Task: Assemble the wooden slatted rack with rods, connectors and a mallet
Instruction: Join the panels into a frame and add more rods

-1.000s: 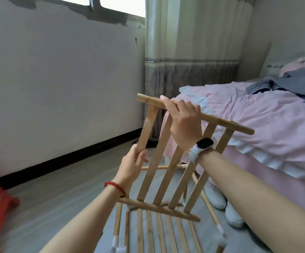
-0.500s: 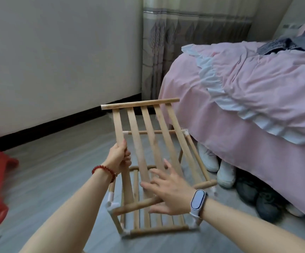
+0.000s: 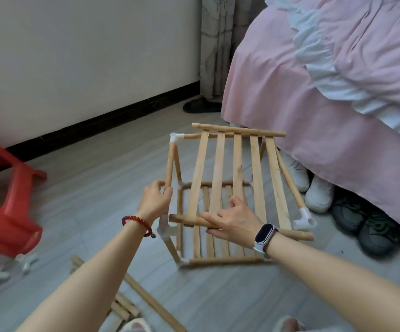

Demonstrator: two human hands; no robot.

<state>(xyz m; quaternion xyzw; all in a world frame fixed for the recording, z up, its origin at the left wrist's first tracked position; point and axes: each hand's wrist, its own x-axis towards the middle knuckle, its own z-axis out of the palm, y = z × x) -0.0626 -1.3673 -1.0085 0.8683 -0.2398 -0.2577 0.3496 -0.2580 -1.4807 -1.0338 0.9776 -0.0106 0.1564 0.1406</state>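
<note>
A red stool is seen at far left on the floor, with white connectors lying beside its foot. Loose rods are noted on the floor near the bottom edge. The left hand is curled round the lower end of a side rod of the rack, which stands on the floor at centre, just beside the bed. A slatted panel is laid across the top of the frame. The right hand is closed over the panel's near crossbar, thumb along the bar, fingers hooked between slats. A white corner connector is seen at the frame's near right corner. Shoes are recorded under the bed edge.
</note>
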